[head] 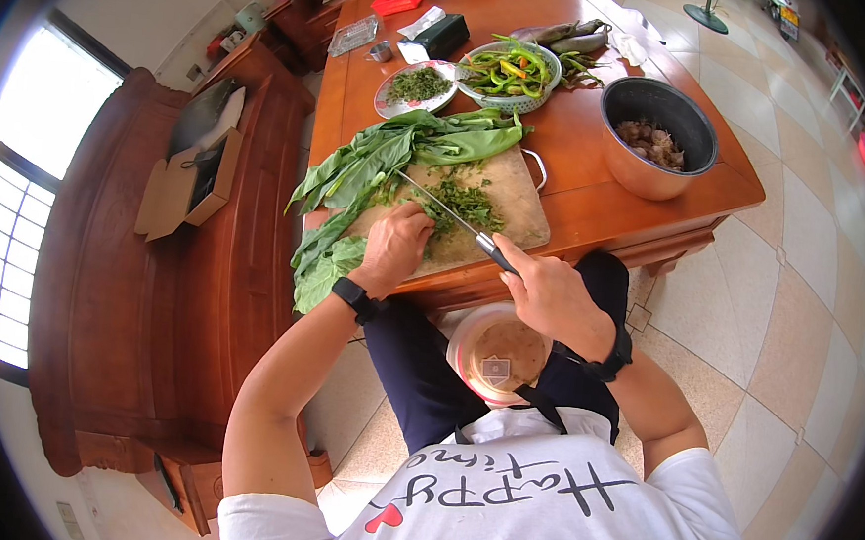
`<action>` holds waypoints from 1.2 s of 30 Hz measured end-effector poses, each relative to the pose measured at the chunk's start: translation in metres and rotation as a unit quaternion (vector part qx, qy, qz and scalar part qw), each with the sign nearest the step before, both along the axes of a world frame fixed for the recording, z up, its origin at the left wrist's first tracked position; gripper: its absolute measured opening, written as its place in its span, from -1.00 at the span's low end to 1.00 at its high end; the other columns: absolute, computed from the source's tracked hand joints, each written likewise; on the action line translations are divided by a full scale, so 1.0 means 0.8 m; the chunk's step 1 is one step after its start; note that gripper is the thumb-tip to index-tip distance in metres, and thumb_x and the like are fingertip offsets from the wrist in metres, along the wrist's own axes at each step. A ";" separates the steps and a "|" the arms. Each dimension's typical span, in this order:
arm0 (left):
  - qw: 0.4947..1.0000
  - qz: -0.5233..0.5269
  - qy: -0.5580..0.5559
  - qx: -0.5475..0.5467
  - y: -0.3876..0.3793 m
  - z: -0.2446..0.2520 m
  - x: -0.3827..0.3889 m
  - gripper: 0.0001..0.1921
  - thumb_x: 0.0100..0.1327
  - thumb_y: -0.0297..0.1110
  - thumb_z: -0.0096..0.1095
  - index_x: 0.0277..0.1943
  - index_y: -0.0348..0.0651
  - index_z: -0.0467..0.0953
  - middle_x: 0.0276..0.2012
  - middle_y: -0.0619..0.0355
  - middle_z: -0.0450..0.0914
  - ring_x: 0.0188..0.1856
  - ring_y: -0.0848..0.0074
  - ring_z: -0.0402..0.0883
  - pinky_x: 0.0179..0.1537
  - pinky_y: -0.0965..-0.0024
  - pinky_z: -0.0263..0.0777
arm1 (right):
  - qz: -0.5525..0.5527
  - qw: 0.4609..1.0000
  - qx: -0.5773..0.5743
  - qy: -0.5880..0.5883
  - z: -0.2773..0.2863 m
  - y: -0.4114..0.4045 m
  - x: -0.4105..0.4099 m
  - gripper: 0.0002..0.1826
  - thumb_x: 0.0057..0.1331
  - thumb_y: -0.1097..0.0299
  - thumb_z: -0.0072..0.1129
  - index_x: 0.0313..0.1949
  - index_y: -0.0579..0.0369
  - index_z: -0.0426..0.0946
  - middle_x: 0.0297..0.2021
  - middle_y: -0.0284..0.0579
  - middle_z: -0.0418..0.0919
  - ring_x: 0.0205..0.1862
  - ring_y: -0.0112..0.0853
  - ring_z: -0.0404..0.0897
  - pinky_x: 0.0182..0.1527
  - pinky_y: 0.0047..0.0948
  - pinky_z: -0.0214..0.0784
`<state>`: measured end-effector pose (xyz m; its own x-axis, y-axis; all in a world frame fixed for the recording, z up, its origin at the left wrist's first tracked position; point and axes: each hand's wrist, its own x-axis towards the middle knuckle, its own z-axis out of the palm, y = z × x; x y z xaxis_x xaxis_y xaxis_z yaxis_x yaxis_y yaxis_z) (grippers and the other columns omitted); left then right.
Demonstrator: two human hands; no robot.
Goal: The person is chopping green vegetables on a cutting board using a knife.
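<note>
My right hand [554,295] grips the black and silver handle of a kitchen knife [444,206], its blade pointing to the upper left over the cutting board [529,209]. Chopped green herbs [466,204] lie on the board beneath and beside the blade. Bent fingers of my left hand [397,242] rest at the board's near left part, close to the greens; whether they pinch any is hidden. Long leafy greens [410,144] spread across the board's far and left edges, and a paler leaf [328,271] hangs at the table's near left edge.
Behind the board stand a plate of chopped greens [418,85] and a colander [549,84] of green peppers, with eggplants [566,35] beyond. A cooking pot [653,178] holding garlic bulbs stands right on the wooden table [585,205]. Between my knees is a plastic tub [465,346].
</note>
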<state>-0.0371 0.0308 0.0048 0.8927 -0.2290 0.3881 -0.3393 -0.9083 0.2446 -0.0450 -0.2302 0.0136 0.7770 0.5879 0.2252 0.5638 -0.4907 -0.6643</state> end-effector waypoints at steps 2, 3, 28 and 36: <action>1.000 0.000 0.001 -0.001 0.000 -0.001 0.001 -0.93 0.07 -0.54 0.29 -0.34 -0.28 0.61 -0.31 0.03 0.59 -0.26 0.12 0.58 -0.22 0.21 0.47 | 0.012 0.998 -0.059 -0.007 0.016 -0.011 -0.006 -0.48 0.30 0.36 0.03 0.26 0.15 0.30 -0.56 0.10 0.56 -0.51 -0.01 0.58 -0.41 -0.05 0.44; 1.000 0.002 0.002 -0.002 0.000 -0.001 0.001 -0.93 0.08 -0.55 0.29 -0.34 -0.28 0.61 -0.31 0.03 0.58 -0.26 0.12 0.58 -0.22 0.21 0.47 | 0.012 0.998 -0.060 -0.006 0.022 -0.015 -0.010 -0.48 0.30 0.36 0.03 0.26 0.15 0.30 -0.56 0.10 0.56 -0.51 -0.01 0.58 -0.41 -0.05 0.44; 0.999 -0.014 -0.011 -0.031 0.000 -0.006 0.001 -0.96 0.08 -0.57 0.24 -0.37 -0.26 0.56 -0.35 0.02 0.53 -0.24 0.09 0.53 -0.20 0.12 0.42 | 0.019 0.991 -0.120 -0.063 0.012 0.029 0.007 -0.46 0.24 0.42 -0.02 0.23 0.26 0.29 -0.55 0.07 0.60 -0.50 -0.08 0.64 -0.42 -0.15 0.51; 1.000 -0.014 -0.002 0.013 0.003 -0.002 -0.007 -0.87 0.04 -0.58 0.27 -0.29 -0.26 0.61 -0.25 0.03 0.59 -0.14 0.12 0.53 -0.08 0.18 0.43 | 0.047 0.987 -0.151 -0.002 0.047 -0.011 -0.008 -0.48 0.28 0.36 -0.02 0.22 0.28 0.26 -0.53 0.17 0.60 -0.45 0.01 0.64 -0.37 -0.02 0.49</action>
